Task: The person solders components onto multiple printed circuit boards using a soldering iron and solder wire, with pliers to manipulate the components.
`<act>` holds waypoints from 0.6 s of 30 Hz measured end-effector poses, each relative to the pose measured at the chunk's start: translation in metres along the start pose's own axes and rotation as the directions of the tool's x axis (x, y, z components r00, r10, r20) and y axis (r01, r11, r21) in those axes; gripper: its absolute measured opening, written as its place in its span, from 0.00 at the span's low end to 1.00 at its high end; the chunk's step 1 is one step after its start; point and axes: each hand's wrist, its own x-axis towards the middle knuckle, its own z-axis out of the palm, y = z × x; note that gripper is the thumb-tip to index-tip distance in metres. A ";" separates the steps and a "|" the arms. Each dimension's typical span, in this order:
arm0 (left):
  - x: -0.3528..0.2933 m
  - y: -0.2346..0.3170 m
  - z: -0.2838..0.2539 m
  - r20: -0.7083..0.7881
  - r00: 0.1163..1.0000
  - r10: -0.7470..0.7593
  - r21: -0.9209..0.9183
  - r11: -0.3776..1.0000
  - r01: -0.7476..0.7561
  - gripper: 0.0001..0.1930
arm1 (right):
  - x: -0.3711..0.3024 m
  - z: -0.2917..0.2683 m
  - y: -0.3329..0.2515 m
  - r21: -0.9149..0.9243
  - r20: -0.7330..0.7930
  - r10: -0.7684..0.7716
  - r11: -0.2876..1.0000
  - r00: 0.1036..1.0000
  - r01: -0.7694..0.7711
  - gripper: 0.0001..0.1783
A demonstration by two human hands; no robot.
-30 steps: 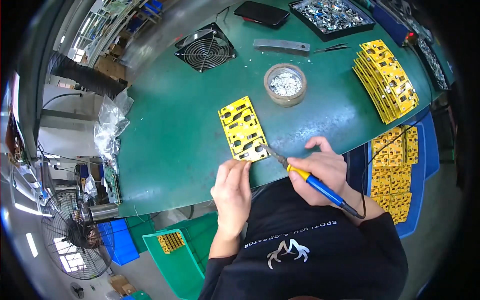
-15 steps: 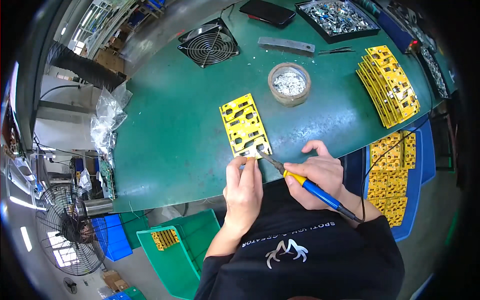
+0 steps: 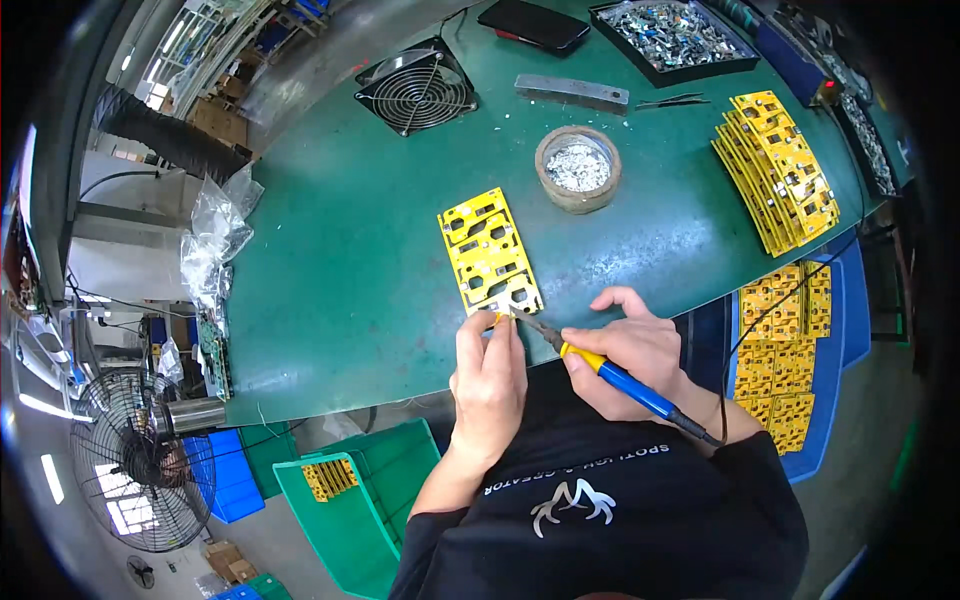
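A yellow circuit board [image 3: 488, 247] with dark cutouts lies on the green table, its short near edge toward me. My left hand [image 3: 487, 365] is closed at that edge, thumb and fingers pinched on the board; whatever else may be between the fingertips is hidden. In my right hand [image 3: 635, 355] is a soldering iron [image 3: 636, 388] with a blue and yellow handle, held like a pen with one finger raised. Its tip meets the board's near end, just beside my left fingertips. Beyond the board, to the right, stands a round bowl [image 3: 545, 180] of silvery scraps.
Stacked yellow boards [image 3: 790, 175] stand at the right, above a blue bin [image 3: 828, 400] of more boards. Farther back are a small fan [image 3: 418, 95], a metal bar [image 3: 572, 90], tweezers [image 3: 675, 101] and a black tray [image 3: 660, 75] of parts. A green crate [image 3: 375, 490] sits lower left.
My right hand and the soldering iron have shifted slightly left, with the tip a little nearer to me and to my left fingertips. The left hand and board have hardly moved.
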 end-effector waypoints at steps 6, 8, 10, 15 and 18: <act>0.003 0.001 -0.005 0.037 0.999 -0.017 0.020 1.000 0.016 0.12 | -0.001 0.001 -0.002 -0.013 -0.002 -0.019 1.000 1.000 0.019 0.12; 0.005 0.001 -0.008 0.065 0.997 -0.041 0.027 0.999 0.040 0.14 | -0.001 0.001 -0.003 -0.014 -0.006 -0.026 1.000 1.000 0.026 0.12; 0.005 -0.004 -0.012 0.114 0.993 -0.031 0.040 0.999 0.027 0.18 | 0.001 0.002 -0.006 -0.006 -0.002 0.000 1.000 1.000 0.000 0.10; 0.004 -0.012 -0.018 0.227 0.974 0.003 0.098 0.995 -0.026 0.27 | 0.003 -0.005 -0.003 -0.030 0.006 -0.021 0.999 1.000 0.021 0.12; 0.006 -0.011 -0.021 0.266 0.964 0.011 0.108 0.993 -0.041 0.29 | 0.007 -0.013 -0.001 -0.048 -0.027 -0.012 0.999 1.000 0.010 0.12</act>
